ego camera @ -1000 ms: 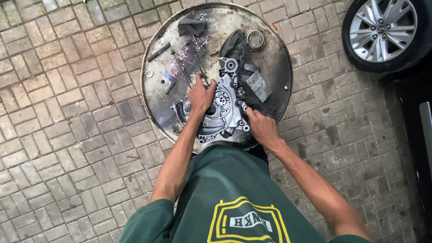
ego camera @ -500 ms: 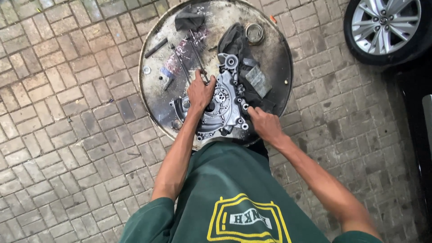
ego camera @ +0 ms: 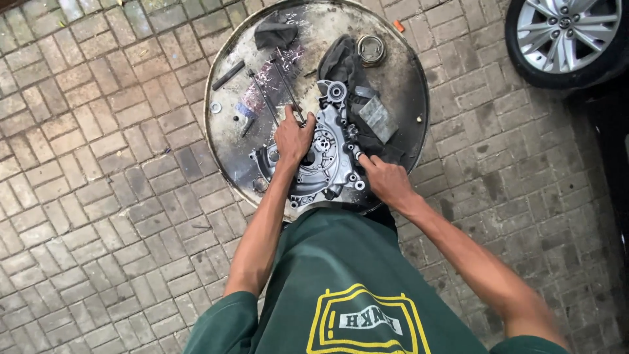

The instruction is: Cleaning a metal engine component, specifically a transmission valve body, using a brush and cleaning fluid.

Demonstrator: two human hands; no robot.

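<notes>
Brick paving surrounds a round metal drum top [ego camera: 400, 85] where a silver engine casing [ego camera: 331, 167] lies near its front edge — the left hand [ego camera: 293, 139] pressed flat on it, fingers spread, the right hand [ego camera: 385, 178] pinching something too small to identify at its right rim — a car wheel [ego camera: 567, 33] cut off top right.

Both hands on a metal engine cover [ego camera: 324, 160]

Left hand [ego camera: 293, 137] rests on top; right hand [ego camera: 386, 180] touches its right edge, atop a round drum lid [ego camera: 406, 85].
</notes>
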